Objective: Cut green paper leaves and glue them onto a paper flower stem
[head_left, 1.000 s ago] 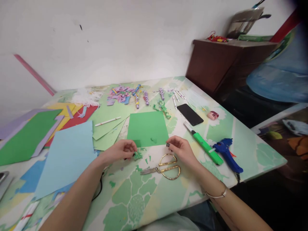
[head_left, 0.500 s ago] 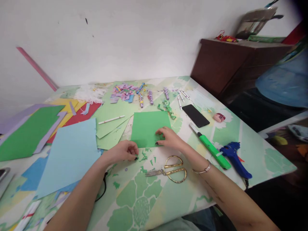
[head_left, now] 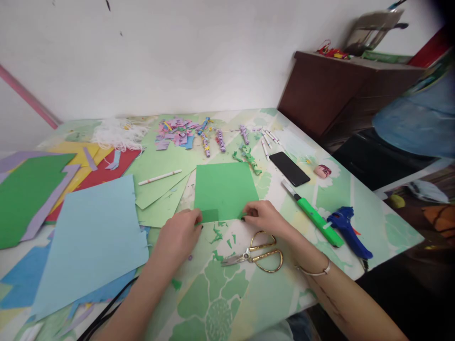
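Observation:
A bright green sheet of paper (head_left: 223, 189) lies flat on the table in front of me. At its near left corner is my left hand (head_left: 183, 229), with fingers curled and pressed together on the paper's edge. My right hand (head_left: 266, 218) pinches the near right corner with bent fingers and thumb. A darker strip along the near edge, beside my left fingers, looks like shadow or a second layer; I cannot tell which. Small green paper scraps (head_left: 217, 234) lie just below the sheet. Gold-handled scissors (head_left: 265, 253) rest closed between my forearms.
To the left lie a light blue sheet (head_left: 92, 237), pale green sheets (head_left: 159, 194) and a white marker (head_left: 159, 177). Rightward are a black phone (head_left: 289, 168), a green utility knife (head_left: 316, 218) and a blue glue gun (head_left: 348, 232). Paper pieces (head_left: 176, 131) and decorated rolls (head_left: 221, 140) sit behind.
My right hand has moved right and down to the sheet's near right corner. My left hand has closed in on the left corner. The view has shifted slightly.

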`<state>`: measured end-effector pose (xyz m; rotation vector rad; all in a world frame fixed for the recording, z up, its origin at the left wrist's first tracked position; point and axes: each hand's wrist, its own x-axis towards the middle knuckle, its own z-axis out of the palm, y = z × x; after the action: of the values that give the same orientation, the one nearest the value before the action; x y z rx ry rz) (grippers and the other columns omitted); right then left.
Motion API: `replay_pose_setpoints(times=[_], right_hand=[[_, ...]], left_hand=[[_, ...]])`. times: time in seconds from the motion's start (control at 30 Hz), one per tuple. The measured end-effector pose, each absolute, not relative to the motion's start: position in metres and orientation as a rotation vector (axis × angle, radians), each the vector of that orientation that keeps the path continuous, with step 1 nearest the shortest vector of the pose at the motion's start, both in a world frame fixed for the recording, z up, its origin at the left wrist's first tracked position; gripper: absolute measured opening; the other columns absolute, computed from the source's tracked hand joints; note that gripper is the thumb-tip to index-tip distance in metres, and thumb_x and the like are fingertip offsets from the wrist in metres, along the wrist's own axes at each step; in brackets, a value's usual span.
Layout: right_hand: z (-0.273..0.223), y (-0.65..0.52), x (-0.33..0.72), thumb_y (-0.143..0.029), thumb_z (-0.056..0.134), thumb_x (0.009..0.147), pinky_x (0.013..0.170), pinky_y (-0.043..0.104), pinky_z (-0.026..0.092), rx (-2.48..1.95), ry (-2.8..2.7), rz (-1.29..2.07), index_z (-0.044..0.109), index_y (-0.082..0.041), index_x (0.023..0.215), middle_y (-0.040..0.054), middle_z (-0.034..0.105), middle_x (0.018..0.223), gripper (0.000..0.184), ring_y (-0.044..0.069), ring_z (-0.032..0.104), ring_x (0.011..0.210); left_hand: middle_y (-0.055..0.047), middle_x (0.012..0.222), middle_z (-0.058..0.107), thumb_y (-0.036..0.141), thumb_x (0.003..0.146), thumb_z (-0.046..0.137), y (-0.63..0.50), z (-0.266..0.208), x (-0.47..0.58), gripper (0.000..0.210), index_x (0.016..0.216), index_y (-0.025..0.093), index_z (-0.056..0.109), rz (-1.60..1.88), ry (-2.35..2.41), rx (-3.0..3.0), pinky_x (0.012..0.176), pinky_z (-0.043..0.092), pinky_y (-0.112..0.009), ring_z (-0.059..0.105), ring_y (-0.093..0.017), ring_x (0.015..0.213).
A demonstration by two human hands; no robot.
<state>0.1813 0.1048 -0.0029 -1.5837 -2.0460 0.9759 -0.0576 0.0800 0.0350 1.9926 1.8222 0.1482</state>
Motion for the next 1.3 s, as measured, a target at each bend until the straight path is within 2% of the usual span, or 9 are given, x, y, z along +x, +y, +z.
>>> replay_pose_setpoints(times=[0.2, 0.3, 0.4, 0.57, 0.67, 0.8, 0.97, 1.17, 1.3], right_hand=[[-0.007, 0.093, 0.188, -0.022, 0.063, 0.067, 0.05, 0.023, 0.036, -1.704, -1.902, 1.044, 0.064, -0.016, 0.062, -0.0004, 0.061, 0.057, 0.007, 0.012, 0.052, 0.055], [-0.009, 0.092, 0.189, -0.02, 0.065, 0.061, 0.048, 0.024, 0.035, -1.782, -1.883, 1.048, 0.062, -0.016, 0.053, 0.0004, 0.06, 0.051, 0.01, 0.014, 0.053, 0.053], [-0.007, 0.09, 0.191, -0.025, 0.07, 0.06, 0.047, 0.024, 0.035, -1.789, -1.885, 1.084, 0.062, -0.017, 0.051, 0.0008, 0.06, 0.048, 0.014, 0.014, 0.055, 0.052], [0.005, 0.066, 0.219, -0.03, 0.063, 0.072, 0.056, 0.024, 0.042, -1.743, -1.829, 0.992, 0.063, -0.018, 0.068, 0.001, 0.067, 0.067, 0.012, 0.014, 0.059, 0.062], [0.01, 0.038, 0.251, -0.033, 0.054, 0.08, 0.062, 0.026, 0.042, -1.802, -1.724, 0.711, 0.061, -0.019, 0.074, 0.0018, 0.066, 0.07, 0.017, 0.015, 0.058, 0.064], [0.008, 0.001, 0.294, -0.04, 0.058, 0.077, 0.063, 0.028, 0.043, -1.976, -1.508, 0.305, 0.064, -0.021, 0.08, 0.0017, 0.066, 0.072, 0.02, 0.017, 0.059, 0.067], [0.0, -0.02, 0.34, -0.047, 0.057, 0.075, 0.063, 0.033, 0.045, -2.198, -1.175, 0.09, 0.065, -0.022, 0.088, 0.0067, 0.067, 0.081, 0.029, 0.023, 0.063, 0.07], [-0.015, -0.015, 0.376, -0.056, 0.053, 0.075, 0.063, 0.044, 0.049, -2.416, -1.32, 0.159, 0.06, -0.018, 0.106, 0.0174, 0.064, 0.101, 0.049, 0.033, 0.065, 0.078], [-0.02, -0.012, 0.376, -0.06, 0.056, 0.072, 0.064, 0.046, 0.05, -2.412, -1.344, 0.156, 0.057, -0.017, 0.107, 0.0188, 0.061, 0.106, 0.056, 0.037, 0.064, 0.085]], left_hand=[[-0.008, 0.105, 0.058, 0.021, 0.086, 0.045, 0.061, 0.031, -0.036, 0.019, 0.093, 0.019, 0.062, 0.317, 1.93, 2.166, 0.06, 0.037, -0.029, 0.056, -0.016, 0.061], [-0.006, 0.103, 0.059, 0.018, 0.085, 0.046, 0.054, 0.026, -0.02, 0.02, 0.093, 0.019, 0.064, 0.278, 1.909, 2.157, 0.064, 0.039, -0.03, 0.057, -0.016, 0.062], [-0.006, 0.097, 0.061, 0.015, 0.084, 0.047, 0.054, 0.02, -0.005, 0.021, 0.092, 0.018, 0.065, 0.264, 1.795, 2.145, 0.068, 0.041, -0.03, 0.06, -0.019, 0.073], [-0.005, 0.092, 0.062, 0.017, 0.084, 0.048, 0.061, 0.012, 0.017, 0.018, 0.088, 0.019, 0.065, 0.279, 1.696, 2.082, 0.069, 0.041, -0.031, 0.06, -0.02, 0.075], [-0.006, 0.091, 0.062, 0.025, 0.084, 0.052, 0.067, 0.008, 0.028, 0.014, 0.086, 0.018, 0.063, 0.284, 1.707, 2.057, 0.069, 0.041, -0.033, 0.06, -0.024, 0.08], [-0.008, 0.093, 0.062, 0.029, 0.08, 0.058, 0.072, 0.002, 0.04, 0.015, 0.088, 0.016, 0.059, 0.31, 1.722, 1.984, 0.07, 0.042, -0.033, 0.06, -0.025, 0.085], [-0.004, 0.085, 0.065, 0.021, 0.078, 0.057, 0.077, -0.001, 0.044, 0.004, 0.08, 0.018, 0.059, 0.322, 1.697, 1.883, 0.068, 0.042, -0.031, 0.061, -0.021, 0.08], [-0.001, 0.073, 0.067, 0.015, 0.071, 0.057, 0.083, 0.003, 0.038, 0.005, 0.071, 0.019, 0.061, 0.307, 1.666, 1.768, 0.057, 0.04, -0.026, 0.058, -0.016, 0.065], [0.002, 0.06, 0.062, 0.015, 0.069, 0.059, 0.082, 0.003, 0.031, 0.005, 0.067, 0.018, 0.062, 0.347, 1.634, 1.684, 0.052, 0.04, -0.024, 0.055, -0.013, 0.055]])
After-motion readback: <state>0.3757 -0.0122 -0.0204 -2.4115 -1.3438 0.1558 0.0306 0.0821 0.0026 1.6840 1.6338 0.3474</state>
